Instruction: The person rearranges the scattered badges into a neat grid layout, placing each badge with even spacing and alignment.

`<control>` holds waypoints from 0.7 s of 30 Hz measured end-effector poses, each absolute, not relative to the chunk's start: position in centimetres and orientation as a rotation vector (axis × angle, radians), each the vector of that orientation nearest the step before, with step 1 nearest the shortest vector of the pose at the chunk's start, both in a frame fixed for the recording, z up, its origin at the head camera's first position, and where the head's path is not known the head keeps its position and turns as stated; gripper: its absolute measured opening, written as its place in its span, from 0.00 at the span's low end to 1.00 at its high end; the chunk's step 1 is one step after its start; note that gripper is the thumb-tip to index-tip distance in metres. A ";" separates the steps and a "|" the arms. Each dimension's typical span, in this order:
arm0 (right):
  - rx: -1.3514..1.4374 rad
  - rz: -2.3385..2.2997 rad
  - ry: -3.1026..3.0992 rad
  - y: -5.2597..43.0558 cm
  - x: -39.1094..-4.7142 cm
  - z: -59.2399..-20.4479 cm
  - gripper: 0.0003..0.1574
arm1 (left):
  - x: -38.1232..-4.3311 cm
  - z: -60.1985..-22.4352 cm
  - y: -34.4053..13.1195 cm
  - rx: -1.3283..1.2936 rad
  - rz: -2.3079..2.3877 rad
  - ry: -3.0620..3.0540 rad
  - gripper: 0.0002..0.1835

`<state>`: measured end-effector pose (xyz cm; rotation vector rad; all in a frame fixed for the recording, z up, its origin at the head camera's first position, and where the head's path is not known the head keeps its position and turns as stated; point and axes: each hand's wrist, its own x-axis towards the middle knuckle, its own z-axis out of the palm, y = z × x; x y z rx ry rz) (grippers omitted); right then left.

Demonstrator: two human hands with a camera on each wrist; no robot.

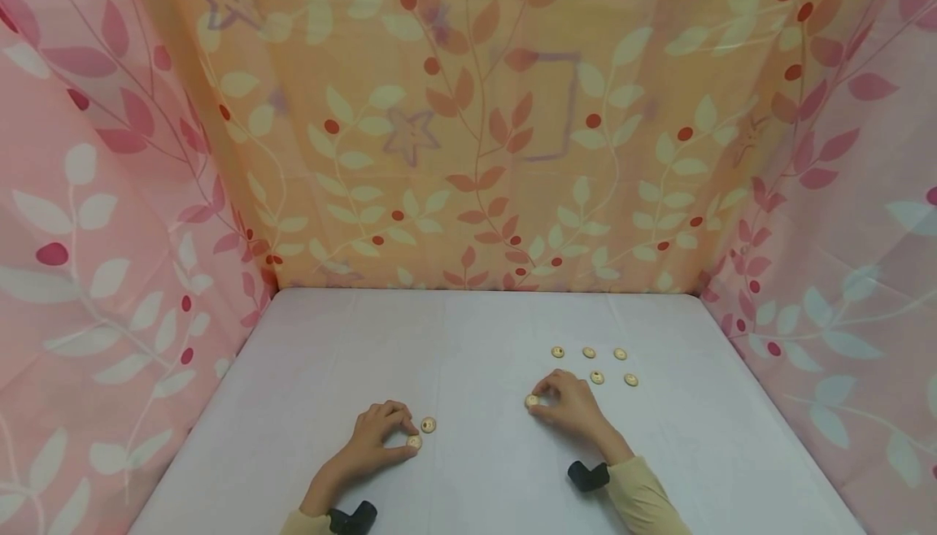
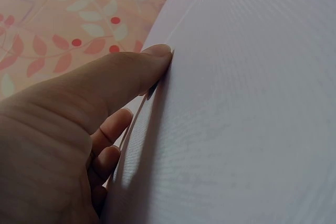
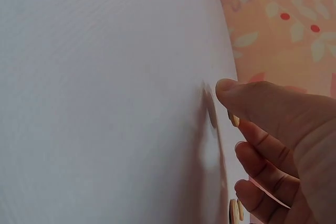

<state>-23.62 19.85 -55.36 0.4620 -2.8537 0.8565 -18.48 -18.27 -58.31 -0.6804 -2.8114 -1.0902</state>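
At the left front of the table, my left hand [image 1: 375, 437] pinches a small round wooden disc [image 1: 414, 442] between thumb and forefinger, low at the white surface. A second wooden disc [image 1: 428, 424] lies just beyond it. The left wrist view shows the thumb [image 2: 142, 72] down by the cloth, its disc mostly hidden. My right hand [image 1: 574, 406] pinches another disc [image 1: 532, 401] by its edge. In the right wrist view that disc [image 3: 234, 119] shows behind the thumb, off the table, with a shadow beside it.
Beyond the right hand lie several matching discs in two loose rows, among them a near one [image 1: 597, 377] and a far one [image 1: 558, 352]. A white cloth covers the table [image 1: 468, 340]. Patterned curtains [image 1: 483, 112] stand at the back and both sides.
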 end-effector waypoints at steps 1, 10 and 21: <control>0.450 0.860 -2.855 20.1 -23.6 -55.4 0.15 | -18.5 -58.3 -18.3 -0.680 -1.090 -2.812 0.10; 0.393 0.840 -2.849 21.9 -23.2 -55.1 0.15 | -18.4 -58.3 -18.2 -0.672 -1.074 -2.801 0.10; 0.318 0.834 -2.824 23.7 -22.9 -55.6 0.15 | -18.5 -58.3 -18.3 -0.684 -1.086 -2.812 0.10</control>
